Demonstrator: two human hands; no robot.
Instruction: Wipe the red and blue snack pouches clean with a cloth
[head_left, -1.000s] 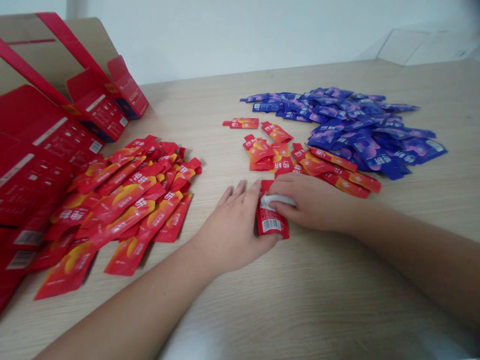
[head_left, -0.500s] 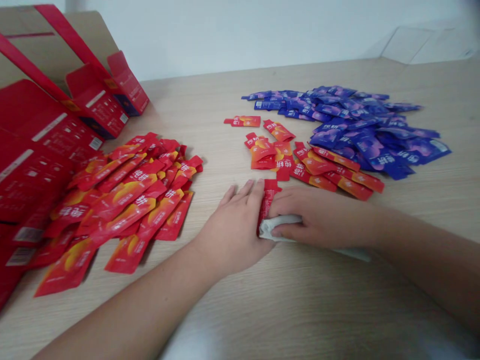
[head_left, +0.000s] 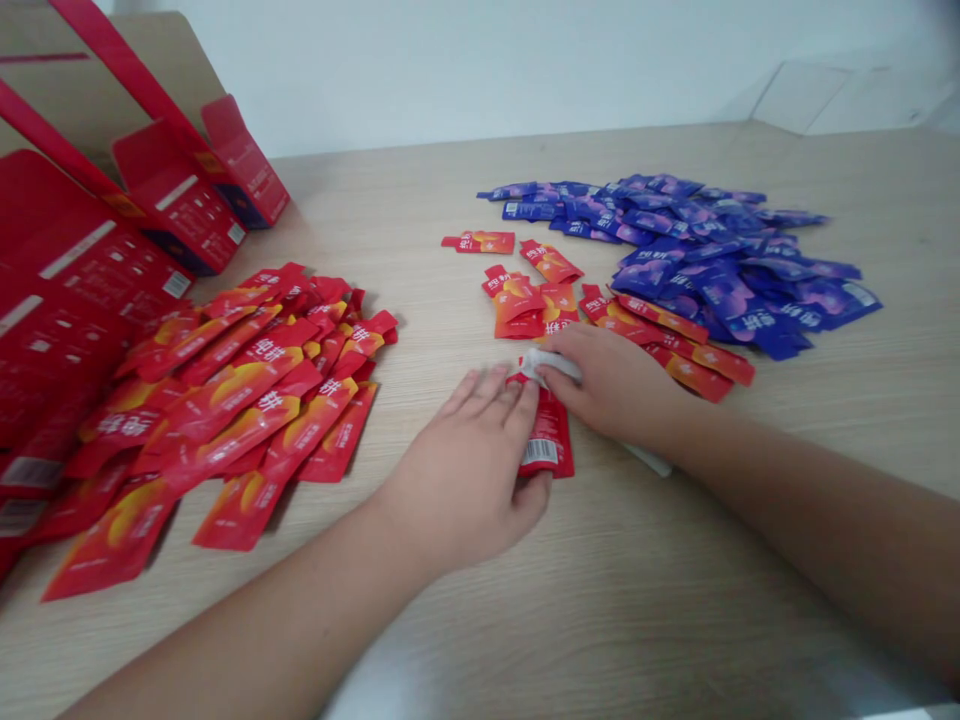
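Observation:
A red sachet lies back side up on the wooden table, its barcode label showing. My left hand lies on its left edge, fingers stretched flat and thumb against its lower end, pinning it down. My right hand is closed on a white cloth and presses it onto the sachet's top end. More of the white cloth pokes out under my right wrist.
A big heap of red sachets lies to the left. A small group of red sachets sits just beyond my hands, beside a pile of blue sachets. Red cartons stand at the far left.
My right hand has slid the white cloth from the sachet's lower part up to its top end. The barcode end shows again. My left hand stayed on the sachet.

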